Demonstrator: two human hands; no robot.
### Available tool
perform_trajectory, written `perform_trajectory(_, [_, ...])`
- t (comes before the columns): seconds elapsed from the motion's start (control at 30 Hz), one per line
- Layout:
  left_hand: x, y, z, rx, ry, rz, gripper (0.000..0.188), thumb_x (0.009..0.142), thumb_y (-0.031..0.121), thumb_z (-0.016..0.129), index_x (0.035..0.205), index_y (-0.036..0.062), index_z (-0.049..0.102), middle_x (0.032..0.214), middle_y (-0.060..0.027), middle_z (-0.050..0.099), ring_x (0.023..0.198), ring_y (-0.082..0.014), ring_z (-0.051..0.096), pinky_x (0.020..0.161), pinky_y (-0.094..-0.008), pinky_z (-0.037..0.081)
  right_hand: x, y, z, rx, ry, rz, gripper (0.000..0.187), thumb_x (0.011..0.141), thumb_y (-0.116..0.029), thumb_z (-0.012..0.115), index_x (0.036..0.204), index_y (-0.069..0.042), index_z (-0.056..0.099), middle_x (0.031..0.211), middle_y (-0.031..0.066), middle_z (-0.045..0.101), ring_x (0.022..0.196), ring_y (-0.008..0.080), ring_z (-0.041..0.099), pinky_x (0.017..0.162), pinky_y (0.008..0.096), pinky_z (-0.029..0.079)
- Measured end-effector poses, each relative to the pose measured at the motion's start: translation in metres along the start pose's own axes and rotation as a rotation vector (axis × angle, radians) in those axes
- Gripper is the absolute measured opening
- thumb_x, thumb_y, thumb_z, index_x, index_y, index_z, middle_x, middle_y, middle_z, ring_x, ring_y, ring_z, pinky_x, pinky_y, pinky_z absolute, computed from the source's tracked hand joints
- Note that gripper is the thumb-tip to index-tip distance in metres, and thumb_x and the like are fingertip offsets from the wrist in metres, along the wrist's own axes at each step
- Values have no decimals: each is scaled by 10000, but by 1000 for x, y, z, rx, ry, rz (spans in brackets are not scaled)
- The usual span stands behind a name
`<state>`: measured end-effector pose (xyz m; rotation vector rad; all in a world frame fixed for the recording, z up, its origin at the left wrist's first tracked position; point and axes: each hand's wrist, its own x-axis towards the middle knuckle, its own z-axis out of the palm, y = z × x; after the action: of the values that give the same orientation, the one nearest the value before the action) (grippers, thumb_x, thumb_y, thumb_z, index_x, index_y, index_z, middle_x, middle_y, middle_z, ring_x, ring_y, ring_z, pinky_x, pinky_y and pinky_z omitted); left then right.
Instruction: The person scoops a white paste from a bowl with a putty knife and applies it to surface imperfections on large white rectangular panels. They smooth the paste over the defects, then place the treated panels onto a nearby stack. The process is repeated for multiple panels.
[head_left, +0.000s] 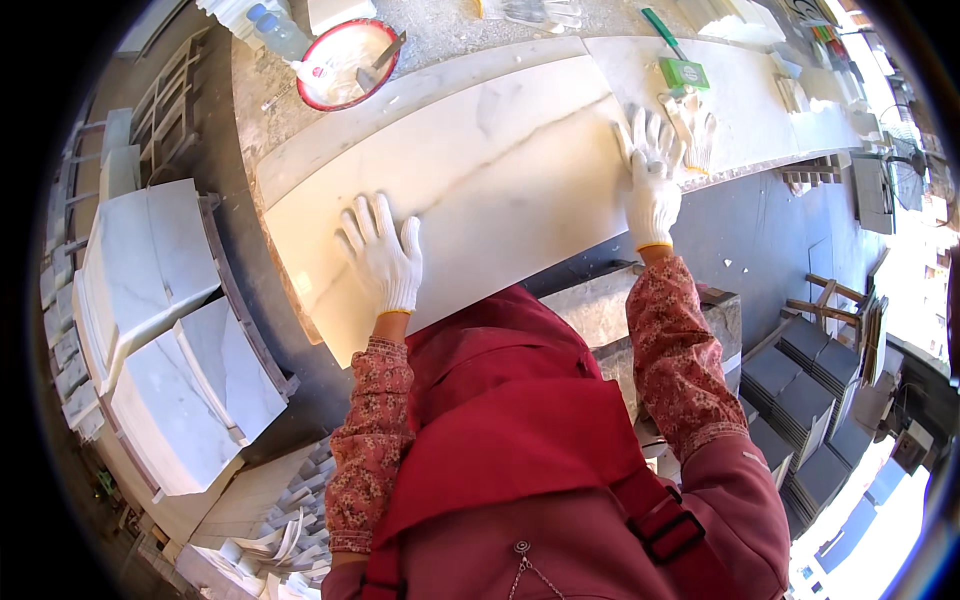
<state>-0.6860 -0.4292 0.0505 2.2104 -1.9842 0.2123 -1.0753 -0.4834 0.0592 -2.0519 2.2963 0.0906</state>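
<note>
A large white marble slab (pixel 480 180) with a brown diagonal vein lies flat on the workbench, its near edge at my apron. My left hand (pixel 385 255), in a white knit glove, rests on the slab's left part with fingers spread. At the slab's right end is my right hand (pixel 653 190), gloved the same way, fingers stretched and apart over the edge. Neither hand holds anything. A loose white glove (pixel 697 130) lies just beyond the right hand. Farther right lies a green block-shaped tool with a handle (pixel 684 73).
Behind the slab stands a red-rimmed bowl (pixel 302 84) of white paste with a scraper (pixel 383 62) in it. A plastic bottle (pixel 285 38) is beside it. More gloves (pixel 530 12) lie at the back. Marble slabs (pixel 160 260) stack at left, dark grey tiles (pixel 800 370) at right.
</note>
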Motion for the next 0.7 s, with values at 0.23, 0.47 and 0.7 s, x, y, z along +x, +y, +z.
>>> perform_trajectory(0.23, [-4,-8,3,3,47,-23,621,988,510,474,1459,106,486,1507,-176,446,1371,-438,374,1139,-613,258,-14,-32,-53,163,-118,-94,463,1021,-217,348,1459,-197,496,1517,203,398,1404,344,338,1152,467,257])
perform_trajectory(0.47, [2,-1,-4,11,18,-29,617,982,502,488,1443,91,496,1501,-186,448,1371,-439,370,1146,-609,247,-64,-63,11,347,257,-274,369,932,-40,501,1286,-95,588,1062,209,658,936,407,662,724,500,539])
perform_trajectory(0.7, [2,-3,2,-69,3,-34,621,991,489,469,1473,96,467,1529,-180,422,1409,-435,334,1168,-609,218,-146,-141,-32,1134,-306,-553,303,931,-67,602,1233,-53,629,987,172,629,883,330,628,759,389,509])
